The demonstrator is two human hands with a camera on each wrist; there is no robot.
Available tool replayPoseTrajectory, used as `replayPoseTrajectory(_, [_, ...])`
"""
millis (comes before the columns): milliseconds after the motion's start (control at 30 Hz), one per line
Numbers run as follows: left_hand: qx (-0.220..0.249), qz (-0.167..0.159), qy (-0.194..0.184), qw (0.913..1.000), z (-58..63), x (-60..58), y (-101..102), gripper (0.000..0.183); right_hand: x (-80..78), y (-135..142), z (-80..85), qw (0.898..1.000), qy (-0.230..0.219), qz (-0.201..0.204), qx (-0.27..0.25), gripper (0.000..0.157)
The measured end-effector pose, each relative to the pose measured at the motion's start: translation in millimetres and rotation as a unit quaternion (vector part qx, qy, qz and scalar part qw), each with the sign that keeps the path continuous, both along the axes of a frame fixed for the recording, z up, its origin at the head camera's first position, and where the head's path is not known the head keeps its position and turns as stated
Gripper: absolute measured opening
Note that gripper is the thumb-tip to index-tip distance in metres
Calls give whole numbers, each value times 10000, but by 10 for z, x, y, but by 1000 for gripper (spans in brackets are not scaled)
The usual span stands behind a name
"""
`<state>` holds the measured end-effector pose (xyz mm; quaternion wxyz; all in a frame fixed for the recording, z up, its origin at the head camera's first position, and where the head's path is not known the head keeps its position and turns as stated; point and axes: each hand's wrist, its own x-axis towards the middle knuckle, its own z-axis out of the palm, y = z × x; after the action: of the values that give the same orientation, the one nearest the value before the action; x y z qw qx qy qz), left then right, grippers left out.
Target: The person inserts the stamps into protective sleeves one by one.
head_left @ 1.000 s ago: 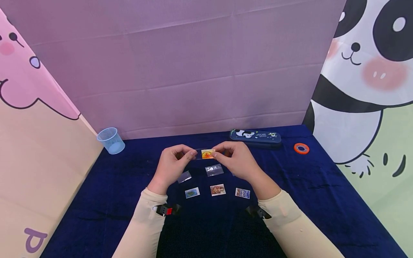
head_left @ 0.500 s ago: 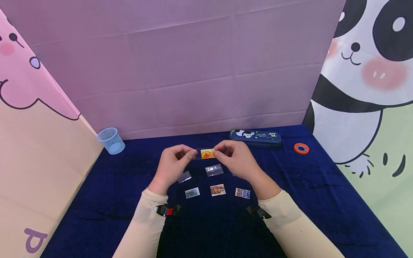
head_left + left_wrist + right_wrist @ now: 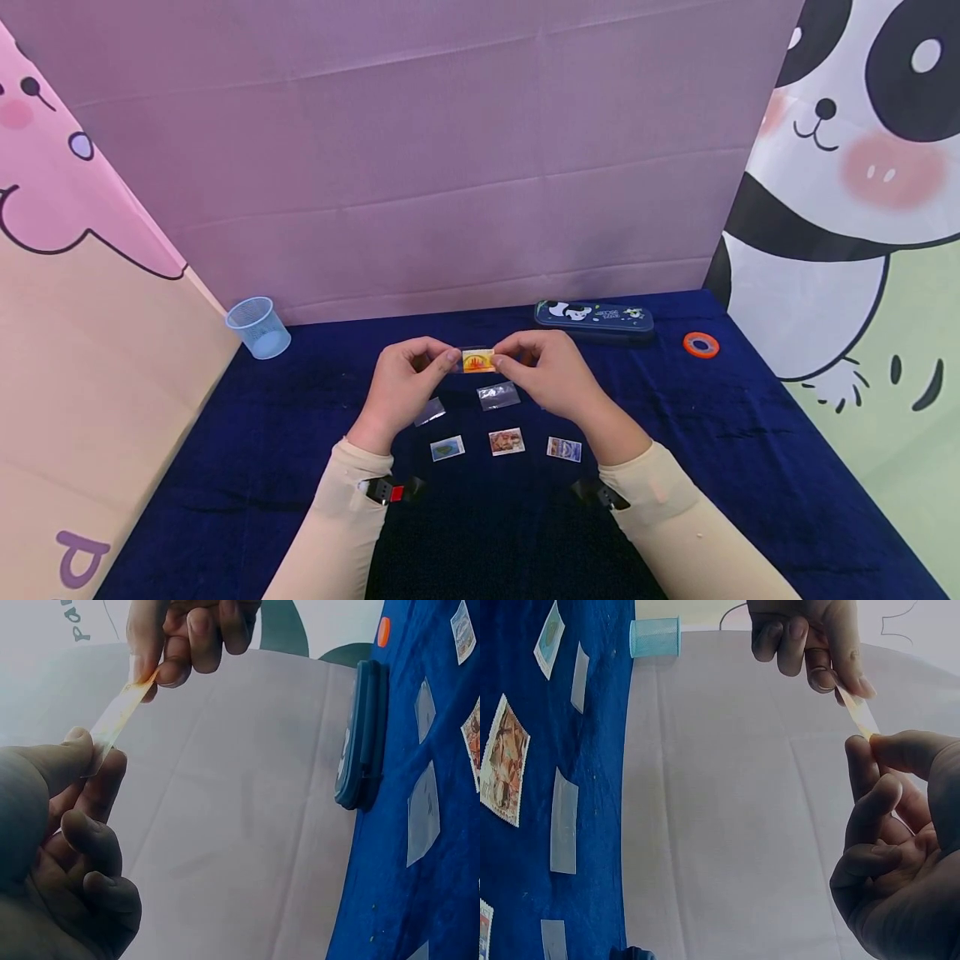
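Note:
Above the cloth my left hand (image 3: 399,390) pinches a small clear plastic sleeve (image 3: 97,756) between thumb and forefinger. From the other side, my right hand (image 3: 558,375) pinches a yellow-orange postage stamp (image 3: 477,361) by its right edge. The stamp overlaps the sleeve and appears to be at least partly inside it. Below the hands lie more clear sleeves, one in the middle (image 3: 498,396) and one at the left (image 3: 431,412); the right wrist hides most of another. Nearer me is a row of stamps: a blue-green one (image 3: 447,448), a brown-red one (image 3: 507,442) and a bluish one (image 3: 564,450).
At the back left of the dark blue cloth (image 3: 315,500) stands a light blue mesh cup (image 3: 258,327). A dark blue pencil case (image 3: 594,322) with a panda print lies at the back, right of centre. Farther right is an orange roll of tape (image 3: 701,345).
The yellow-orange stamp has shifted slightly left, closer to the left fingertips, and the right fingers have moved a little with it. The left hand has hardly moved.

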<state>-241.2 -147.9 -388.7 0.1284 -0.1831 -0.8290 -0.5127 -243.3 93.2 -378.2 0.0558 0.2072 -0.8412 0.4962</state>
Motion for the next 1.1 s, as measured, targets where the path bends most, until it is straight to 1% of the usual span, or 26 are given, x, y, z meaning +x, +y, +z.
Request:
replayPoseTrajectory(333, [26,-98,13,9999,-36,-9,18,18,0,5,-7,9998,-22,140,-99,9])
replayPoseTrajectory(467, [19,-160,19,9999,-32,-6,25,20,-2,6,-2,9999,46,157,-24,8])
replayPoseTrajectory(633, [103,-284,24,9995,-25,0,5,18,-4,19,16,10000,25,11,-2,7])
replayPoseTrajectory(767, [237,-318,48,9992,-23,-7,-31,13,-3,39,37,9999,-3,-132,-66,7])
replayPoseTrajectory(1000, [245,-268,-78,9993,237,186,48,7,6,54,58,9997,-33,-108,-213,10])
replayPoseTrajectory(1100, [280,-198,-67,9994,253,193,43,8,3,56,61,9995,-54,-54,-291,12])
